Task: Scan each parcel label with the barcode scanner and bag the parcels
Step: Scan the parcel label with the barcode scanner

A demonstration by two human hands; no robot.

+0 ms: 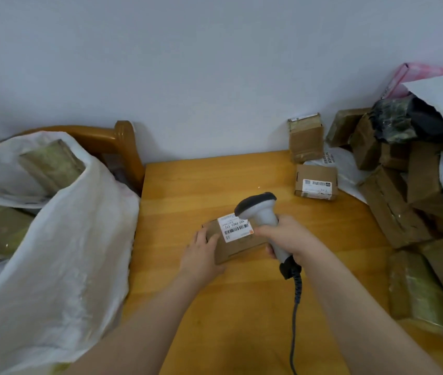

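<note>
Parcel in hand: a small brown cardboard box (237,246), lying flat near the middle of the wooden table (215,180), label side up.

Left hand (201,255): fingers lie almost straight across the top of the box's left end. It presses the box down rather than closing round it.

Right hand (293,239): wrapped fully round the handle of the grey barcode scanner (260,212). The scanner's dark head is tipped down over the label (235,228). Its coiled cable (294,320) runs toward the table's near edge.

Handling, as a judgement: the box looks light and stiff, with dry card that should not slip. The two short ends look like the place to take hold, keeping fingers off the label.

Writing: the label reads "507-P802", then what I take for "172", with a barcode below and an orange mark at one corner. The smaller print is illegible.

White woven sack (60,253): off the table's left edge, mouth open, with taped parcels inside.

Heap of parcels (404,185): along the table's right side, waiting. A labelled small box (316,185) sits at the table's far right; its print is too small to read.
</note>
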